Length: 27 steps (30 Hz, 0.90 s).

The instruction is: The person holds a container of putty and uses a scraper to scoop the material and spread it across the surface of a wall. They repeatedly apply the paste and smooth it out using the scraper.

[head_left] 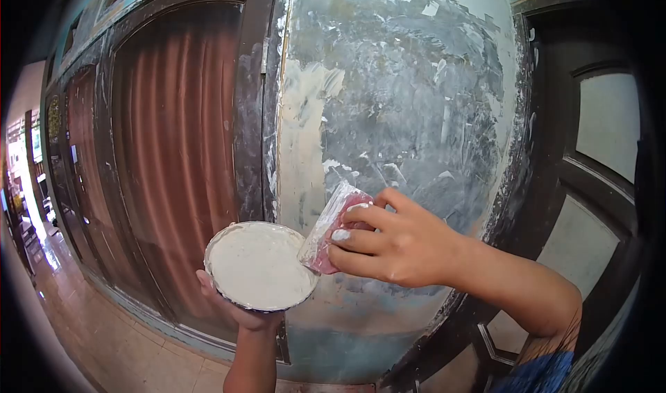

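My left hand (244, 314) holds a round bowl (261, 265) from below, its fingers mostly hidden under it. Whitish paste fills the bowl close to its rim. The fingers of my right hand (388, 244) are closed on a pink scraper (338, 228), which is smeared with white paste. The scraper's lower corner is at the bowl's right rim. White paste sticks to some fingertips of my right hand. Behind both hands stands a wall panel (409, 108) with patchy grey and white coating.
On the left is a dark-framed glass door (177, 115) with a reddish curtain behind it. A dark door with pale panels (607, 119) stands on the right. The tiled floor (132, 348) shows at the lower left. A blue sleeve (544, 371) is at the lower right.
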### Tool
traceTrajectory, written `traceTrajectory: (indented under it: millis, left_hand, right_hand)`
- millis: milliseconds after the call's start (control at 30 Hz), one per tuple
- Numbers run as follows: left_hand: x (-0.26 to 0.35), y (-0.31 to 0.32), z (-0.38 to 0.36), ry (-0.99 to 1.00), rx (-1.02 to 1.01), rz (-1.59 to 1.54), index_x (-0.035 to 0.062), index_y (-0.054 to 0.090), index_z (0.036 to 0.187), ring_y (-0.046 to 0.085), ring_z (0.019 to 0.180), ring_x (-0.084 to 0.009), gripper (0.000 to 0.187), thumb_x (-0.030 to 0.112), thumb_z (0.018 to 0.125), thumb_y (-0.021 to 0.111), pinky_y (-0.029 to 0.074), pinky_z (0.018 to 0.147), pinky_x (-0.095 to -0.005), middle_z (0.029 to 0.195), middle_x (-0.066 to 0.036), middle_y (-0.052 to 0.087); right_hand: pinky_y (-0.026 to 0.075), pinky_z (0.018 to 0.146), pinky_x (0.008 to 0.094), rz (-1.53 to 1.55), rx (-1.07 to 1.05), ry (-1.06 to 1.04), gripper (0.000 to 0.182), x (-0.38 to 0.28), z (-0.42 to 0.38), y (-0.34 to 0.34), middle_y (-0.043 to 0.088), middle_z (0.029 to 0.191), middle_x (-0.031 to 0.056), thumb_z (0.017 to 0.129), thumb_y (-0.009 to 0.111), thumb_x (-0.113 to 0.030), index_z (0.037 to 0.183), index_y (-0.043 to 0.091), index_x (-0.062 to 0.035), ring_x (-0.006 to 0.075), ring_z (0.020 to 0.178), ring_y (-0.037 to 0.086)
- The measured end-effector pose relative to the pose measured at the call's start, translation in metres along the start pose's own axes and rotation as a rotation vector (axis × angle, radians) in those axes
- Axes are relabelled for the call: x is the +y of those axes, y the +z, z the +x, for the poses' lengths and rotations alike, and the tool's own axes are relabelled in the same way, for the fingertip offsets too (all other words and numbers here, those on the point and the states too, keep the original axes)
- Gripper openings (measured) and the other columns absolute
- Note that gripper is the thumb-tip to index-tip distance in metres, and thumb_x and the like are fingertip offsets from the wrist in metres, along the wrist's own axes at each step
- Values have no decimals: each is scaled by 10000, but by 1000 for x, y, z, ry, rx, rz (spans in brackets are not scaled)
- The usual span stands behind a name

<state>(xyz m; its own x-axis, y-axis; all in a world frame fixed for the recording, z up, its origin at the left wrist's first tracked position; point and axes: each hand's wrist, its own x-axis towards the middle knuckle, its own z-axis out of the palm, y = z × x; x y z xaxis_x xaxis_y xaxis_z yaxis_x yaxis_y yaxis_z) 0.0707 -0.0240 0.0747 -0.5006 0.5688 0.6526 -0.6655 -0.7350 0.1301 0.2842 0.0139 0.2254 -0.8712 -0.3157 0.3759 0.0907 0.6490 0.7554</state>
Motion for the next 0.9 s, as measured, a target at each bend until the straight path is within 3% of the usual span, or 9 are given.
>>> traceTrajectory:
  millis: [300,600,700,900]
  left_hand:
    - [-15,-13,-6,-53,124,47,99,490,1471,567,1286,-338,908,823,941,351,505,1052,-516,1462,-123,538]
    - [-30,-4,-10,-63,117,49,84,504,1457,574,1268,-331,862,777,978,322,486,1071,-488,1422,-131,570]
    - [-33,-5,-10,-66,88,67,87,509,1455,571,1271,-331,852,770,984,311,487,1071,-480,1424,-134,568]
    - [-45,-4,-5,-54,91,75,92,520,1439,582,1260,-311,851,776,990,283,490,1073,-478,1408,-125,581]
  right_hand:
    - [425,762,359,34,-40,76,287,-10,-10,-7,679,996,-26,811,682,-204,1091,715,-150,221,1048,637]
    - [425,752,354,18,-48,115,293,-12,-16,-12,676,1003,-28,813,684,-194,1101,706,-142,227,1020,647]
    - [444,748,349,-11,-61,135,292,-13,-20,-12,678,1004,-28,810,687,-192,1097,700,-137,227,1014,651]
    - [549,584,293,-17,0,164,291,-7,-26,-4,673,977,-22,791,673,-181,1077,694,-133,192,984,658]
